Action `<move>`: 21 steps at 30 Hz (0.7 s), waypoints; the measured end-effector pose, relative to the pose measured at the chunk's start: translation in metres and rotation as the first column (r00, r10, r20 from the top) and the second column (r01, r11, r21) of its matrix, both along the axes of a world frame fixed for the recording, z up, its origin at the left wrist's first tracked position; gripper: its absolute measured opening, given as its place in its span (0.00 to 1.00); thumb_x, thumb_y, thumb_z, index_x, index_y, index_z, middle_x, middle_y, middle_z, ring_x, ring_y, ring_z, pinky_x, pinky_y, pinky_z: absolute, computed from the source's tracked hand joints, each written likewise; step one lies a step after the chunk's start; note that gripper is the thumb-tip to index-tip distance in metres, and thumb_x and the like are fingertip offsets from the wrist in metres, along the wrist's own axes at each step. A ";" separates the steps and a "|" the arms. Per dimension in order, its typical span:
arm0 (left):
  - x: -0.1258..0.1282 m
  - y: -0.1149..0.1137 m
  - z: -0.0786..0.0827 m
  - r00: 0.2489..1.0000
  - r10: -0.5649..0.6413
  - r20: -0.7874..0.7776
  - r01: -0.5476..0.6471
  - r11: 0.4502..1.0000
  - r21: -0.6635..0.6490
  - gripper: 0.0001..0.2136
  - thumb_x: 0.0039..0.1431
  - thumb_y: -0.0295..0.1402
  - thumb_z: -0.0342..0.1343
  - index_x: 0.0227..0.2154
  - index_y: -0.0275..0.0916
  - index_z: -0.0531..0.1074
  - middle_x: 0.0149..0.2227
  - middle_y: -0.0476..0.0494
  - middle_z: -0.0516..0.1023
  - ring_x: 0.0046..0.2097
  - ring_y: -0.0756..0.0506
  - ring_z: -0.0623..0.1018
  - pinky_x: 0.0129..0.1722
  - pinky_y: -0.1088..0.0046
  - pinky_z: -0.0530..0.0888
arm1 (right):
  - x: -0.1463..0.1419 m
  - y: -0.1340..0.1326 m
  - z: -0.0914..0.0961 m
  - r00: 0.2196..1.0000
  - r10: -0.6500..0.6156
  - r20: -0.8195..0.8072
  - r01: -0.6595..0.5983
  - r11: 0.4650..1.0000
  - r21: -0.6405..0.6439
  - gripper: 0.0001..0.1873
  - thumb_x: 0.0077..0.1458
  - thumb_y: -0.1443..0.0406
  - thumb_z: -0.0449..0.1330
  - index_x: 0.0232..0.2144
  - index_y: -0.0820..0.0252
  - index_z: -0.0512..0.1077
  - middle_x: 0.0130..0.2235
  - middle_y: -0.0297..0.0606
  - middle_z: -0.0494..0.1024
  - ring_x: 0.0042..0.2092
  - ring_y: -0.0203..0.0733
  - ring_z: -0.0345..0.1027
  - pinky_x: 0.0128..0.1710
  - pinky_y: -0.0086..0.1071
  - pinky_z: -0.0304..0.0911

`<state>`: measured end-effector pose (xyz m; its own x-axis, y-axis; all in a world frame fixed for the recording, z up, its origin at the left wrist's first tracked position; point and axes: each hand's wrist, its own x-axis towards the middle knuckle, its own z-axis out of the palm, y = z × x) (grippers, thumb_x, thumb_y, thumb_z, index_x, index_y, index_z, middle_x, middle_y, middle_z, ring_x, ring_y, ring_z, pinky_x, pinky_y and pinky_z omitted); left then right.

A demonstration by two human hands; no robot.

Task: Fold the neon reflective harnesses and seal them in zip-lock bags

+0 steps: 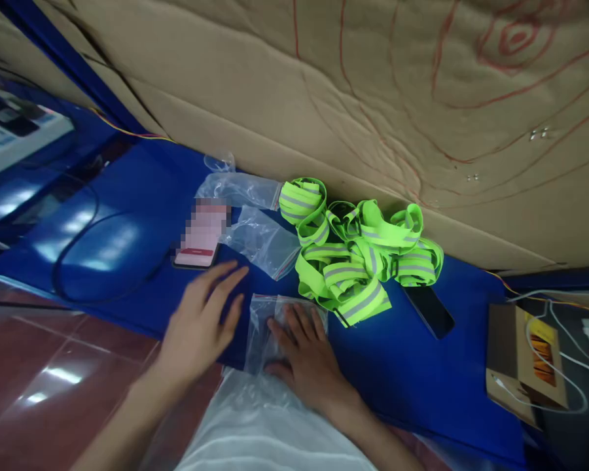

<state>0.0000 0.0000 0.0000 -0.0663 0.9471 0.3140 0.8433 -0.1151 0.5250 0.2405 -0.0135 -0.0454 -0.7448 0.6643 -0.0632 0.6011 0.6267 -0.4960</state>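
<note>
Hands apart, a person spreads the right hand [304, 345] flat over a clear plastic bag [259, 330] on a blue table [461, 379]; at its nine o'clock, the left hand [196, 324] is loosely curled, holding nothing. Bright green straps [373, 254] lie coiled at one o'clock, two more clear bags [262, 242] at eleven. Every visible strap lies outside the bags, none looking filled, suggesting work barely begun.

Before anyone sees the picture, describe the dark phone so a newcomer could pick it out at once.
Find the blue table, then the heap of neon-green straps with grey stripes. The dark phone lies just below the heap's right end. Its blank black screen sets it apart from the other phone, left of the straps, whose screen is lit.
</note>
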 end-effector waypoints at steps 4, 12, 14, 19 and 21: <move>-0.035 0.061 0.010 0.947 -0.202 -0.251 0.199 0.979 -0.040 0.18 0.70 0.35 0.52 0.60 0.48 0.74 0.61 0.37 0.77 0.64 0.32 0.74 0.69 0.39 0.58 | 0.002 0.001 0.004 1.000 0.003 -0.007 -0.003 1.000 0.006 0.46 0.64 0.51 0.65 0.75 0.51 0.50 0.77 0.46 0.46 0.77 0.60 0.40 0.73 0.63 0.47; -0.039 0.086 0.000 0.896 -0.298 -0.330 0.284 0.955 -0.091 0.20 0.66 0.35 0.53 0.59 0.44 0.75 0.62 0.34 0.75 0.63 0.30 0.73 0.64 0.43 0.64 | 0.010 -0.003 0.007 0.998 -0.041 -0.044 0.043 0.998 0.041 0.40 0.67 0.57 0.61 0.75 0.53 0.50 0.77 0.51 0.47 0.77 0.61 0.40 0.72 0.65 0.49; -0.040 0.088 -0.003 0.876 -0.338 -0.344 0.306 0.941 -0.146 0.18 0.66 0.35 0.53 0.56 0.43 0.77 0.57 0.35 0.79 0.61 0.31 0.75 0.64 0.41 0.63 | 0.012 -0.006 0.007 0.991 -0.059 -0.118 0.068 0.995 0.078 0.36 0.68 0.62 0.58 0.74 0.53 0.53 0.73 0.52 0.58 0.74 0.57 0.50 0.72 0.63 0.50; -0.044 0.067 0.028 0.911 -0.203 -0.360 0.240 0.969 0.059 0.10 0.71 0.35 0.54 0.38 0.40 0.79 0.38 0.50 0.83 0.44 0.44 0.81 0.53 0.59 0.72 | 0.013 -0.007 0.010 0.929 -0.034 -0.368 0.106 0.979 0.176 0.24 0.67 0.70 0.57 0.63 0.56 0.68 0.52 0.43 0.79 0.57 0.46 0.72 0.70 0.55 0.56; -0.030 0.042 0.048 0.958 -0.153 -0.243 0.231 0.914 0.334 0.05 0.64 0.33 0.64 0.33 0.39 0.75 0.33 0.50 0.80 0.35 0.47 0.78 0.42 0.67 0.72 | 0.016 -0.006 0.016 0.895 -0.020 -0.447 0.113 0.977 0.182 0.22 0.66 0.70 0.58 0.61 0.54 0.70 0.50 0.42 0.80 0.54 0.46 0.74 0.68 0.52 0.62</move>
<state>-0.0297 0.0420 0.0483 0.2091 0.7578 0.6181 0.8709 -0.4318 0.2348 0.2563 -0.0193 -0.0297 -0.6186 0.6776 0.3978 0.3939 0.7055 -0.5892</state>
